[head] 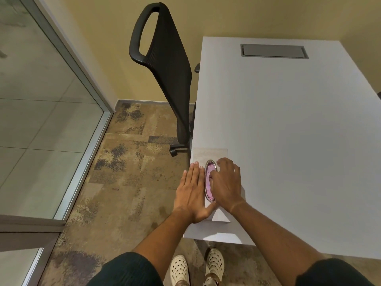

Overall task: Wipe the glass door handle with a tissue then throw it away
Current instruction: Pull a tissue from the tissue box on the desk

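Note:
A pale tissue box (210,154) lies at the near left corner of the white table (288,131). Its top has an oval metal-rimmed opening with pink tissue (209,183) showing inside. My left hand (191,193) rests flat on the box's left side, fingers together. My right hand (225,182) covers the right side of the opening, with fingertips pinching at the pink tissue. The glass door (41,120) stands at the left; its handle is not in view.
A black mesh office chair (169,65) stands between the table and the yellow wall. Patterned carpet (123,172) covers the floor between the glass door and the table. A grey cable hatch (274,51) sits at the table's far end.

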The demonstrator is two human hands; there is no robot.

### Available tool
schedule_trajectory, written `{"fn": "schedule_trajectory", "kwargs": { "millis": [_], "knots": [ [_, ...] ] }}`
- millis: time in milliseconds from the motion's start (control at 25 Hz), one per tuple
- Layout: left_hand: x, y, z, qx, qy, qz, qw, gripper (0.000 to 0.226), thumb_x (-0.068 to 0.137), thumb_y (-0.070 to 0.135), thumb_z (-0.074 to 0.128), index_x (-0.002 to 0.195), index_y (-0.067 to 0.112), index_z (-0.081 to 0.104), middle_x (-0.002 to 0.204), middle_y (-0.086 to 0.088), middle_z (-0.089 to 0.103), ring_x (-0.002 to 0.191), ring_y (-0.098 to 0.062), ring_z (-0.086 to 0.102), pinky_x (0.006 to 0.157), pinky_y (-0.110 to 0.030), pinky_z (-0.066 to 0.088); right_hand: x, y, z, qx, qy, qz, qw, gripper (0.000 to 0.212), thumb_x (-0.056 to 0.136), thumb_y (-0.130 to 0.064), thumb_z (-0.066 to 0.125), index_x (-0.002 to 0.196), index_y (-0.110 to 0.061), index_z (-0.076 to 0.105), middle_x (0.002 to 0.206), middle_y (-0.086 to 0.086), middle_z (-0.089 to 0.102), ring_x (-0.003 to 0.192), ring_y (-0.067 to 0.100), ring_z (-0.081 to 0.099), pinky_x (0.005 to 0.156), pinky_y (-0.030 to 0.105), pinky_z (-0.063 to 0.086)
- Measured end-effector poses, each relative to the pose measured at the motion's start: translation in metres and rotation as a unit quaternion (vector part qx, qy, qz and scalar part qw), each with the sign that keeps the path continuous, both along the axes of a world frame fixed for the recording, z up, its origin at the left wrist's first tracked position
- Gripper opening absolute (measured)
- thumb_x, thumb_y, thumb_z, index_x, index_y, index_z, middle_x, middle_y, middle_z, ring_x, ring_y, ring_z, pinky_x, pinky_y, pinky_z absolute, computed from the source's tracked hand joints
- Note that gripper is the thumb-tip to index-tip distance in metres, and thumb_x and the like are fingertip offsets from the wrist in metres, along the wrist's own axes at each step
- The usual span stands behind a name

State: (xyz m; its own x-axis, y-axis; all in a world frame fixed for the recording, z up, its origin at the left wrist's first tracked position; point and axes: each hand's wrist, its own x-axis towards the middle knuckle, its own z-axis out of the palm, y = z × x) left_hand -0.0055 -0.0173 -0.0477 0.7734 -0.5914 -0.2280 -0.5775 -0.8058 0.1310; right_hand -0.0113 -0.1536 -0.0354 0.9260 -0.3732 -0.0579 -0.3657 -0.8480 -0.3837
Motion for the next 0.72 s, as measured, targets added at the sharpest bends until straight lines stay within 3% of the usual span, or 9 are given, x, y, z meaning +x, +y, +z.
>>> {"fn": "schedule_trajectory", "kwargs": {
  "millis": [160, 360, 520, 720],
  "knots": [
    [0.000, 0.001, 0.001, -0.003, -0.003, -0.001, 1.000, 0.102, 0.080, 0.086, 0.002, 0.135, 0.015, -0.047, 0.153, -0.013, -0.040, 0.148, -0.028, -0.032, 0.124, -0.047, -0.009, -0.007, -0.004, 0.009, -0.095, -0.044, 0.087, 0.991, 0.022, 0.086, -0.032, 0.069, 0.101, -0.017, 0.075, 0.120, 0.009, 0.064, 0.112, 0.026, 0.056, 0.095, 0.039, 0.044],
    [-0.001, 0.000, 0.003, -0.011, -0.002, 0.004, 1.000, 0.099, 0.079, 0.086, -0.001, 0.134, 0.018, -0.047, 0.150, -0.010, -0.043, 0.148, -0.028, -0.031, 0.125, -0.047, -0.009, -0.015, -0.013, 0.017, -0.090, -0.087, 0.066, 0.990, 0.020, 0.085, -0.031, 0.068, 0.095, -0.016, 0.075, 0.104, 0.008, 0.068, 0.095, 0.024, 0.059, 0.080, 0.037, 0.046],
    [-0.002, 0.000, 0.004, 0.002, 0.000, 0.004, 1.000, 0.102, 0.078, 0.088, 0.000, 0.135, 0.017, -0.045, 0.152, -0.012, -0.041, 0.148, -0.029, -0.031, 0.125, -0.047, -0.009, -0.020, -0.016, 0.025, 0.033, -0.104, 0.039, 0.993, 0.022, 0.091, -0.031, 0.062, 0.099, -0.013, 0.071, 0.102, 0.005, 0.072, 0.092, 0.019, 0.061, 0.084, 0.030, 0.043],
    [-0.002, -0.001, 0.003, 0.017, 0.001, 0.007, 1.000, 0.106, 0.079, 0.088, 0.004, 0.142, 0.013, -0.037, 0.158, -0.015, -0.032, 0.149, -0.030, -0.029, 0.125, -0.047, -0.008, -0.025, -0.022, 0.036, 0.191, -0.164, -0.009, 0.968, 0.011, 0.091, -0.020, 0.065, 0.095, -0.010, 0.065, 0.092, 0.004, 0.072, 0.082, 0.016, 0.065, 0.079, 0.027, 0.056]
  ]
}}
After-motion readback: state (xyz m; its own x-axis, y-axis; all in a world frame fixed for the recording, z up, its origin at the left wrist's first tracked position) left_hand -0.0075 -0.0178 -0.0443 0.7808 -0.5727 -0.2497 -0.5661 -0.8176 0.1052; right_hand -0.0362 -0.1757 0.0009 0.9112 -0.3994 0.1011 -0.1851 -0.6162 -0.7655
